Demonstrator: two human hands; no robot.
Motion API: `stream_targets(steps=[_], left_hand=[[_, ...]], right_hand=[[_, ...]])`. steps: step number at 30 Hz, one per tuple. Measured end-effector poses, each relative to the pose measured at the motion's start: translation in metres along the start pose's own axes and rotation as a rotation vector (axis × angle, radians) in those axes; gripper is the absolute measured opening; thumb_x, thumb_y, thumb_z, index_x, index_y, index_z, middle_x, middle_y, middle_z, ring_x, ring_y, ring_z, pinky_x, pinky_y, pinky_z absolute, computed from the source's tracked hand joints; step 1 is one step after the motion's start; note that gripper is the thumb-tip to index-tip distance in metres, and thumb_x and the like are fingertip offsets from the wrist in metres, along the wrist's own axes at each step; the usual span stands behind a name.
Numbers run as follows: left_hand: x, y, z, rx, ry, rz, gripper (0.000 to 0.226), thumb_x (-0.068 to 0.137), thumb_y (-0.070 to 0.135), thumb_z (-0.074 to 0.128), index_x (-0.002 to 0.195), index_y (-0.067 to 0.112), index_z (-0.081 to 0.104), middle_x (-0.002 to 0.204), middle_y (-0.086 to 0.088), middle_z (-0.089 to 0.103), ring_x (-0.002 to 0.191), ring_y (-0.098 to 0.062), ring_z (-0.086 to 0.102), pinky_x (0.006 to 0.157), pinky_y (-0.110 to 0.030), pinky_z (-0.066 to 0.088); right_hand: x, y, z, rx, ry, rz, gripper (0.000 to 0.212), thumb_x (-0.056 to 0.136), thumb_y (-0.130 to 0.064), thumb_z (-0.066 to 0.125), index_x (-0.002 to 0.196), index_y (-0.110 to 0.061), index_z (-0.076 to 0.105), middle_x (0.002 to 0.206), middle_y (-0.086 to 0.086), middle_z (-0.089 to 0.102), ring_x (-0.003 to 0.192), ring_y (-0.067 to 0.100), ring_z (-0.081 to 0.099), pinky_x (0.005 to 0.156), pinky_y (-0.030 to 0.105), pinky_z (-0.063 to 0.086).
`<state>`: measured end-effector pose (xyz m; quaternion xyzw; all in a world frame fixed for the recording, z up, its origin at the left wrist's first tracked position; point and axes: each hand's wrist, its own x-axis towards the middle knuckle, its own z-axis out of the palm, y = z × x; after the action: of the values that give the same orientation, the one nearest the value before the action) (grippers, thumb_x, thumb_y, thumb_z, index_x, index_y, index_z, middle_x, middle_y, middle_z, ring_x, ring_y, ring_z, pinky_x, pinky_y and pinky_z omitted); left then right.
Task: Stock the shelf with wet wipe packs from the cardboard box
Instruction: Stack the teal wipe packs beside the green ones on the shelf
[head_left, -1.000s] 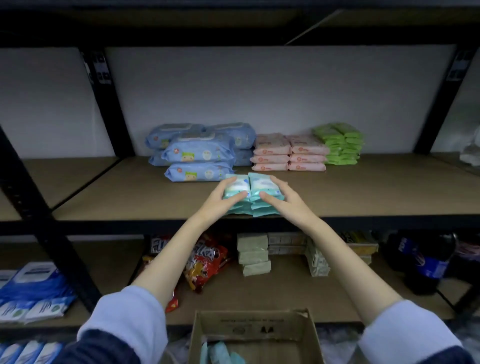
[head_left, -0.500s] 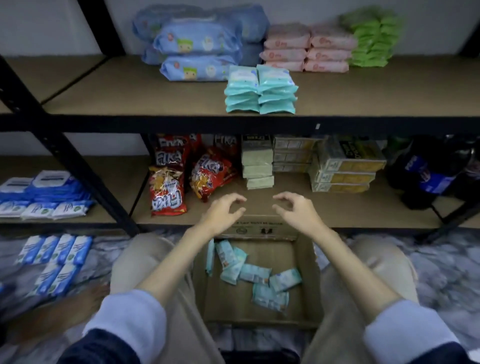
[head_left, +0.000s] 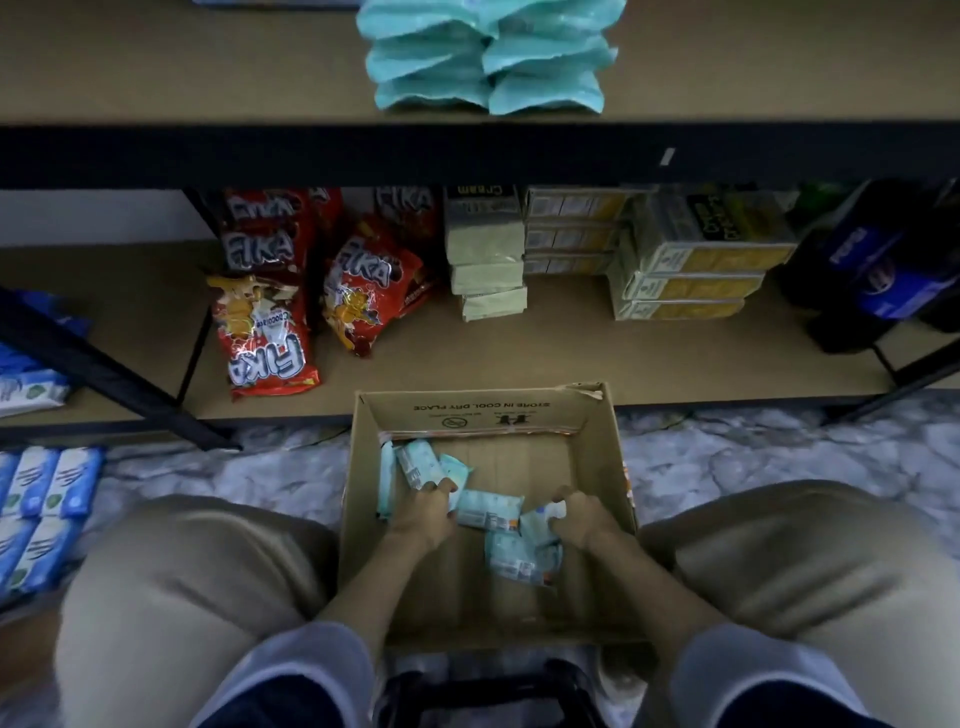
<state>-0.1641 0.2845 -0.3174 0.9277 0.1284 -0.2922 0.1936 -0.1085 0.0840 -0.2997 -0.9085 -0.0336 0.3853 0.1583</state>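
1. Head view: both hands reach down into the box (head_left: 483, 410), which sits on the floor between the person's knees.
2. The left hand (head_left: 423, 512) has its fingers curled onto a pack (head_left: 418, 462) at the box's far left. Whether it has a firm grip cannot be told.
3. The right hand (head_left: 582, 519) curls around a crumpled pack (head_left: 537, 522) just to its left.
4. More packs (head_left: 491, 509) lie loose between the two hands.
5. Stocked packs (head_left: 488, 62) sit stacked on the shelf (head_left: 182, 67) far above both hands.
6. Risk: the soft packs may slip during the lift if pinched only by an edge.
7. Risk: a careless placement could topple the soft stack near the shelf's front.
8. Hidden: fingertips are buried among the packs, the stack's top is cut off, and the labels are blurred in the dim light.
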Motion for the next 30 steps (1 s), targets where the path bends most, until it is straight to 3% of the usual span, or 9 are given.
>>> stream_targets(steps=[4,8,13,21,24,27,30], left_hand=[[0.032,-0.001,0.019,-0.008,-0.032,-0.026,0.042,0.092,0.022,0.048,0.133,0.018,0.038,0.133,-0.014,0.048,0.119,-0.032,0.049,0.096,-0.039,0.043],[0.071,0.013,0.038,-0.099,-0.088,0.014,0.055,0.09,0.021,0.052,0.141,0.021,0.032,0.137,-0.012,0.044,0.123,-0.031,0.045,0.101,-0.038,0.039],[0.11,0.015,0.067,-0.203,-0.118,0.017,0.054,0.085,0.017,0.061,0.135,0.022,0.043,0.143,-0.009,0.036,0.128,-0.028,0.039,0.105,-0.037,0.036],[0.139,-0.002,0.099,-0.191,-0.126,0.146,0.048,0.082,0.016,0.067,0.127,0.027,0.055,0.142,-0.004,0.037,0.132,-0.02,0.035,0.109,-0.025,0.026],[0.143,-0.007,0.103,-0.096,-0.114,0.197,0.056,0.082,0.007,0.063,0.131,0.03,0.05,0.141,-0.001,0.039,0.131,-0.019,0.035,0.108,-0.025,0.025],[0.141,-0.009,0.102,-0.023,-0.108,0.187,0.065,0.079,0.01,0.068,0.135,0.034,0.044,0.144,0.0,0.035,0.132,-0.023,0.031,0.11,-0.034,0.025],[0.138,-0.014,0.102,-0.087,-0.146,0.161,0.07,0.079,0.015,0.07,0.138,0.036,0.038,0.137,-0.005,0.047,0.124,-0.023,0.044,0.103,-0.033,0.036]], right_hand=[[0.029,0.018,0.025,0.17,-0.067,0.102,0.056,0.089,-0.02,0.057,0.139,-0.007,0.035,0.14,0.013,0.045,0.128,0.029,0.044,0.1,0.027,0.038],[0.053,0.036,0.049,0.427,-0.002,0.221,0.061,0.086,-0.012,0.062,0.14,-0.004,0.033,0.141,0.018,0.043,0.129,0.03,0.042,0.098,0.027,0.036],[0.079,0.046,0.072,0.655,0.067,0.385,0.073,0.082,-0.01,0.067,0.144,-0.006,0.028,0.139,0.021,0.045,0.128,0.033,0.044,0.1,0.032,0.036],[0.101,0.045,0.092,0.767,0.203,0.418,0.085,0.076,-0.001,0.069,0.146,-0.01,0.022,0.143,0.02,0.04,0.131,0.033,0.04,0.105,0.034,0.033],[0.103,0.048,0.093,0.796,0.218,0.423,0.084,0.074,0.005,0.069,0.145,-0.011,0.026,0.141,0.02,0.042,0.13,0.032,0.041,0.101,0.033,0.036],[0.103,0.051,0.091,0.821,0.226,0.432,0.083,0.073,0.006,0.069,0.143,-0.013,0.03,0.138,0.02,0.045,0.127,0.032,0.044,0.097,0.032,0.039],[0.104,0.051,0.09,0.841,0.249,0.407,0.081,0.072,0.008,0.068,0.142,-0.011,0.032,0.137,0.019,0.046,0.126,0.03,0.045,0.097,0.032,0.039]])
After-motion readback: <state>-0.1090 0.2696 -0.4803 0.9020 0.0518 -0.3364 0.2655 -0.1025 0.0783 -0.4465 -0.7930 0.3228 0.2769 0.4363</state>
